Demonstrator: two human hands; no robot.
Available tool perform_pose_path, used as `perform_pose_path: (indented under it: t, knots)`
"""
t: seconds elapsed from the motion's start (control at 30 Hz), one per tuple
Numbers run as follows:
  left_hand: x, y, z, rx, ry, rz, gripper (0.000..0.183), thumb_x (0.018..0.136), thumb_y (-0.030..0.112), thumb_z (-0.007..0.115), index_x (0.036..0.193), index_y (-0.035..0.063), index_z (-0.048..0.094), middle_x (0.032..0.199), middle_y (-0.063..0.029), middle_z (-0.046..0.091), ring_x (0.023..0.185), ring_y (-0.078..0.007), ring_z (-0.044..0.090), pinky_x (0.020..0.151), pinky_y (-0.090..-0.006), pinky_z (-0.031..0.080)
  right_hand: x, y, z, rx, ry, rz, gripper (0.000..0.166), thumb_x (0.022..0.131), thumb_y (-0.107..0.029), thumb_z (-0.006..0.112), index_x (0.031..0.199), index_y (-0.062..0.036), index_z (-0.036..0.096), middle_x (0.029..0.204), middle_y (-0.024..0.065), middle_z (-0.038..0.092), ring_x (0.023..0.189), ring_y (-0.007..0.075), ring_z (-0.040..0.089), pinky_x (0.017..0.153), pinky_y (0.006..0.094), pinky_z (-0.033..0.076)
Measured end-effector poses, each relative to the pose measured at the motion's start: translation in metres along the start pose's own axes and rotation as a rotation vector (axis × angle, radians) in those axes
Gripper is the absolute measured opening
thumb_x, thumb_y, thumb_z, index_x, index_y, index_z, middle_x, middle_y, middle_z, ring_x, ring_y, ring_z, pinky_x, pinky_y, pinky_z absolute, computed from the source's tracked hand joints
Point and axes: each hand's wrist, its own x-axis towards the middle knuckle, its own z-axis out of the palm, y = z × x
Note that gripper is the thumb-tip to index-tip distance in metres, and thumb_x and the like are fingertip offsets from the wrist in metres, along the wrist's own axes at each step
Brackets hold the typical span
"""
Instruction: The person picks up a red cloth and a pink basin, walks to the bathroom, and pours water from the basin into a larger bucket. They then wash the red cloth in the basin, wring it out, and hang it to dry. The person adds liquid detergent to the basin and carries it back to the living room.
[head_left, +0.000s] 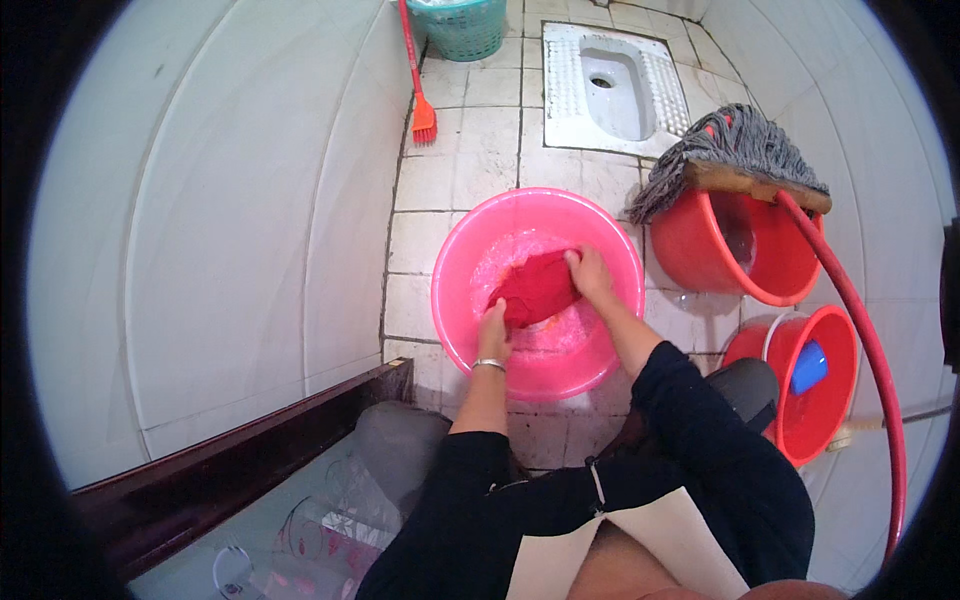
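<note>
A pink plastic basin (461, 247) stands on the tiled floor in front of me, with shallow, sudsy water (555, 341) in its bottom. Inside it, a dark red cloth (536, 289) is stretched between my two hands. My left hand (493, 330), with a silver bangle at the wrist, grips the cloth's near left end. At the far right end, my right hand (591, 274) pinches the cloth's edge. How much of the cloth touches the water I cannot tell.
A grey string mop (739, 150) lies across a red bucket (697, 247) on the right. Nearer me, another red bucket (817, 427) holds a blue container (810, 367). Beyond the basin are a squat toilet (619, 90), an orange-red brush (424, 120) and a green basket (469, 34).
</note>
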Motion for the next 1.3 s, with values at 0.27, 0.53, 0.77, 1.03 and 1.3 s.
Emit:
perform_pose_path:
  t: [0.27,0.53,0.77,1.03,1.3]
  knots:
    - [0.028,0.003,-0.083,-0.341,-0.431,-0.217,0.054,0.081,0.051,0.050,0.112,0.0062,0.050,0.104,-0.0099,0.056,0.089,-0.0234,0.058,0.077,-0.0363,0.048,-0.105,-0.100,-0.016,0.574,-0.623,-0.590,0.029,0.064,-0.031,0.064,0.074,-0.0040,0.062,0.080,0.0166,0.052,0.073,0.0315,0.053,0.066,0.0389,0.042]
    - [0.023,-0.026,0.014,-0.248,-0.224,0.190,0.060,0.084,0.039,0.052,0.133,0.0170,0.025,0.120,-0.0091,0.047,0.101,-0.0256,0.052,0.081,-0.0458,0.045,-0.003,-0.045,0.000,0.343,-0.410,0.018,0.032,0.073,-0.035,0.056,0.077,-0.0043,0.064,0.078,0.0207,0.061,0.072,0.0325,0.061,0.067,0.0429,0.047]
    - [-0.002,-0.002,0.035,0.135,-0.138,-0.226,0.080,0.074,0.056,0.057,0.135,0.0211,0.018,0.124,-0.0107,0.042,0.102,-0.0305,0.050,0.076,-0.0496,0.046,-0.022,0.006,0.009,0.142,-0.493,-0.538,0.037,0.067,-0.038,0.063,0.082,-0.0047,0.061,0.092,0.0164,0.055,0.099,0.0330,0.046,0.088,0.0442,0.033]
    - [0.049,-0.009,-0.033,-0.325,-0.426,-0.011,0.042,0.085,0.038,0.051,0.114,0.0071,0.047,0.105,-0.0086,0.056,0.092,-0.0215,0.057,0.082,-0.0394,0.046,-0.088,-0.098,-0.033,0.354,-0.405,-0.506,0.028,0.070,-0.034,0.057,0.069,-0.0063,0.062,0.077,0.0126,0.059,0.072,0.0275,0.058,0.062,0.0387,0.046]
    - [-0.007,-0.002,0.053,-0.156,-0.158,-0.008,0.049,0.088,0.042,0.043,0.124,0.0091,0.038,0.119,-0.0086,0.050,0.107,-0.0267,0.050,0.088,-0.0488,0.042,0.028,0.056,-0.026,0.155,-0.071,0.037,0.032,0.073,-0.036,0.054,0.090,-0.0101,0.065,0.095,0.0206,0.057,0.093,0.0336,0.054,0.081,0.0434,0.042]
